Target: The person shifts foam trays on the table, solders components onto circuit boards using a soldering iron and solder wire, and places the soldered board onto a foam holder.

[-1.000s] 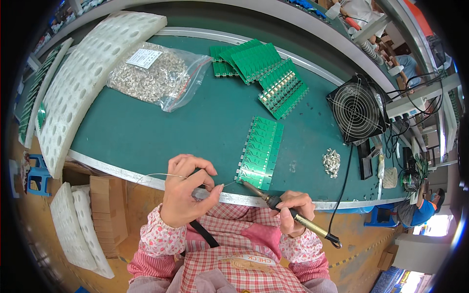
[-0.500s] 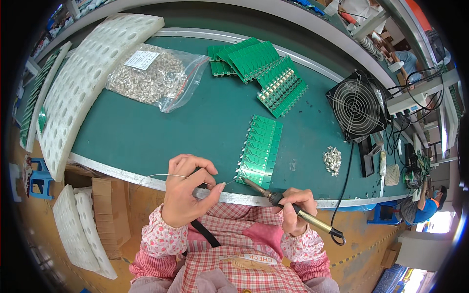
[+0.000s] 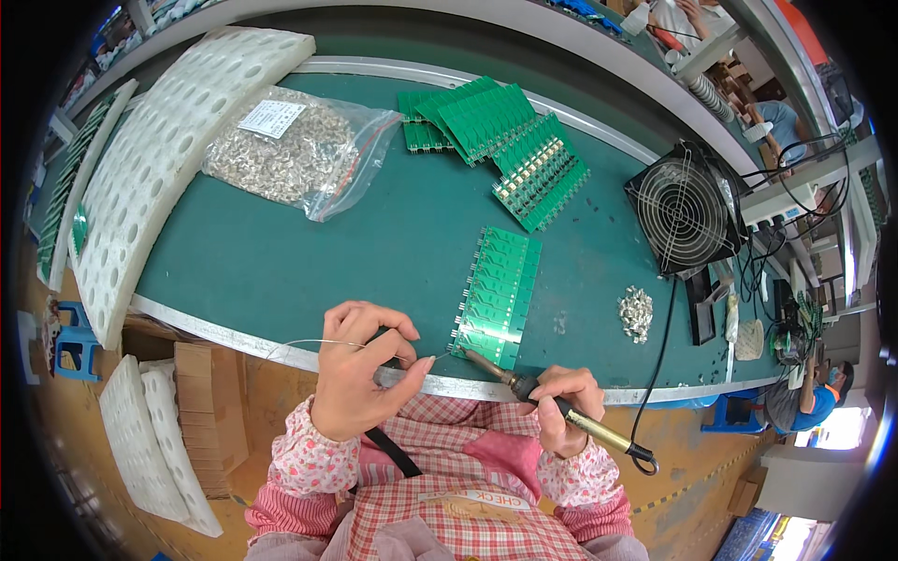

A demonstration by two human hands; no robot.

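Note:
A green circuit board panel (image 3: 502,292) lies near the front edge of the table, with a row of pins along its left side. My left hand (image 3: 367,370) pinches a thin solder wire (image 3: 301,341) between thumb and finger, its end at the board's near left corner. In my right hand (image 3: 569,404) is a soldering iron (image 3: 601,431), gripped by its black and gold handle. The iron's tip slants left onto the near end of the board, close to the wire's end. Whether tip and wire touch is too small to tell.
Behind the board lie several stacked green panels (image 3: 486,122). A clear bag of small metal parts (image 3: 281,154) sits back left beside a white foam tray (image 3: 173,140). To the right are a loose heap of metal parts (image 3: 636,314), a black fan (image 3: 683,208) and the iron's cable (image 3: 661,346).
The view has shifted slightly, so the things on the table appear a little lower. Both hands keep their grips, and the iron's tip and solder wire stay at the board's near end.

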